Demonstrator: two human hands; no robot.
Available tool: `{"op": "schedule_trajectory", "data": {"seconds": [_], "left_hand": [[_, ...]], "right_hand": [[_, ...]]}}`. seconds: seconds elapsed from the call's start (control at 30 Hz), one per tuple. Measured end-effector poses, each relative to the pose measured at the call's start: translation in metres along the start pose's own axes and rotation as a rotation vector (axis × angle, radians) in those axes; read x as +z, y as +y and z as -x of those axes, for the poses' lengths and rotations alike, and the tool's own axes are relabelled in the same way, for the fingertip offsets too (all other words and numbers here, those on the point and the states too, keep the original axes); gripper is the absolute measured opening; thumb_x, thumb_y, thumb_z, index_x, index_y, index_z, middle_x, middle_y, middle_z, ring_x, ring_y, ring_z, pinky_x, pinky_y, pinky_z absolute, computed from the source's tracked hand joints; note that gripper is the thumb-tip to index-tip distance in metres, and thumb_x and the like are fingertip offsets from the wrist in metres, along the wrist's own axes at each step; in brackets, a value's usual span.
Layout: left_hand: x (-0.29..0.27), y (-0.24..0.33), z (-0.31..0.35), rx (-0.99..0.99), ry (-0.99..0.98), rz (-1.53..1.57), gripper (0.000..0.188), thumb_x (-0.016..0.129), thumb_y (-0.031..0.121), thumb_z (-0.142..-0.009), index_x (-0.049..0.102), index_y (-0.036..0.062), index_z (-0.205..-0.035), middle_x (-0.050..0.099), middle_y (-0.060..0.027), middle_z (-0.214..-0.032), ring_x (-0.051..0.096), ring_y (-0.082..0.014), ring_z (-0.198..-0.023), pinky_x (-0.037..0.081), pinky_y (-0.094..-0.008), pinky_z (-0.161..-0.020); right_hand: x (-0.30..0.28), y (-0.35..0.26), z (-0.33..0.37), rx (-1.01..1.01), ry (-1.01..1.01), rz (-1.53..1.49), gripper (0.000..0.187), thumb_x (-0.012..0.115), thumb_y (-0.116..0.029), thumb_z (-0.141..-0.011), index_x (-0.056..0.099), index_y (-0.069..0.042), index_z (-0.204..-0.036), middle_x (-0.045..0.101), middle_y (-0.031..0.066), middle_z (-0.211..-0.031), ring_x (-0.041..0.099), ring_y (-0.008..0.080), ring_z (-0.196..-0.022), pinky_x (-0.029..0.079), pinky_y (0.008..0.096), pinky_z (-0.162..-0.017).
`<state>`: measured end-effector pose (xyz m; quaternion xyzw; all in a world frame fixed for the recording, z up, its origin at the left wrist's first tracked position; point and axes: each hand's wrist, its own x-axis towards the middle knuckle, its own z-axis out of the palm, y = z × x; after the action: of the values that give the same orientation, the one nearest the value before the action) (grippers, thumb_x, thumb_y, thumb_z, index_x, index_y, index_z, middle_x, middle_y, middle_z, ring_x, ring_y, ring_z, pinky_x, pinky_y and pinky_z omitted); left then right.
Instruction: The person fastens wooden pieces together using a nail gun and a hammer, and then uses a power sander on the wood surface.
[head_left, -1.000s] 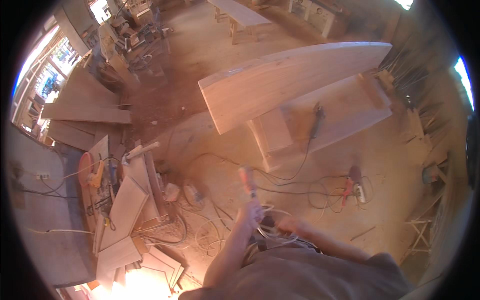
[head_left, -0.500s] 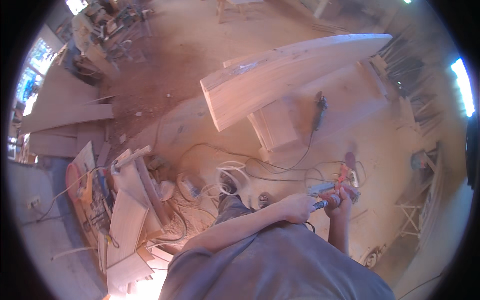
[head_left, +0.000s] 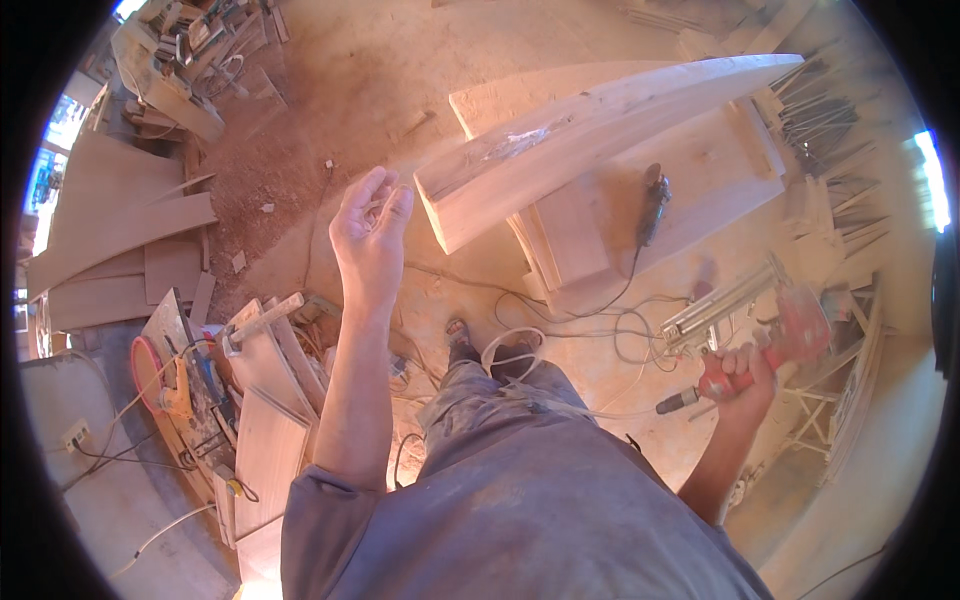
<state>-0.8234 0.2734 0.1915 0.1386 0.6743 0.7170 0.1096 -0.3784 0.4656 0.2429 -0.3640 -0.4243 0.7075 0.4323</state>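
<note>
My right hand [head_left: 738, 375] is wrapped round the handle of a red nail gun [head_left: 795, 325], held out to the right. Its long metal magazine [head_left: 715, 305] points up and to the left. A black coupling [head_left: 677, 401] sits at the handle's end, with a pale air hose [head_left: 600, 412] running from it across my front. My left hand [head_left: 370, 220] is raised beside the near left end of a large curved wooden board [head_left: 600, 125], apart from it. Its fingers are half curled, thumb apart, and I see nothing held in them.
An angle grinder [head_left: 654, 205] lies on the wooden piece under the board, its cord trailing over the floor. Wood offcuts [head_left: 265, 430] lean at the left beside a red hoop-shaped thing [head_left: 148, 370]. Panels [head_left: 120, 215] lie farther left. Sticks and a rack [head_left: 830, 410] stand at the right.
My left hand has left the nail gun's coupling and swung up and left toward the board. My right hand has carried the nail gun to the right.
</note>
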Motion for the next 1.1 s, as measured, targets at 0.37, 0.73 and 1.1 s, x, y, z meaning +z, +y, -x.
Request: {"op": "schedule_trajectory", "data": {"seconds": [0.37, 0.73, 1.1], "left_hand": [[0.049, -0.003, -0.079, -0.15, -0.56, -0.346, 0.036, 0.076, 0.03, -0.085, 0.074, -0.0033, -0.099, 0.068, -0.0058, -0.081, 0.059, -0.0094, -0.078, 0.048, -0.0273, -0.071], [0.076, 0.004, -0.118, -0.249, -0.945, -0.454, 0.03, 0.072, 0.028, -0.087, 0.075, -0.0012, -0.088, 0.061, 0.003, -0.073, 0.054, -0.005, -0.069, 0.043, -0.0284, -0.06], [0.097, 0.023, -0.102, -0.37, -0.916, -0.502, 0.034, 0.07, 0.022, -0.089, 0.074, -0.0055, -0.108, 0.071, -0.0015, -0.091, 0.061, -0.0059, -0.081, 0.049, -0.024, -0.072]], "right_hand": [[0.093, 0.033, -0.03, 0.288, 0.062, 0.335, 0.012, 0.064, 0.001, -0.083, 0.053, -0.002, -0.084, 0.056, 0.0073, -0.061, 0.058, 0.0188, -0.051, 0.052, 0.0384, -0.052], [0.155, 0.019, -0.031, 0.287, -0.014, 0.496, 0.015, 0.072, 0.001, -0.082, 0.058, -0.001, -0.077, 0.061, 0.0077, -0.06, 0.061, 0.0155, -0.052, 0.052, 0.0322, -0.053], [0.105, 0.065, -0.017, 0.373, 0.206, 0.428, 0.016, 0.071, 0.001, -0.082, 0.059, 0.002, -0.093, 0.064, 0.0085, -0.064, 0.062, 0.0138, -0.052, 0.047, 0.0276, -0.047]]}}
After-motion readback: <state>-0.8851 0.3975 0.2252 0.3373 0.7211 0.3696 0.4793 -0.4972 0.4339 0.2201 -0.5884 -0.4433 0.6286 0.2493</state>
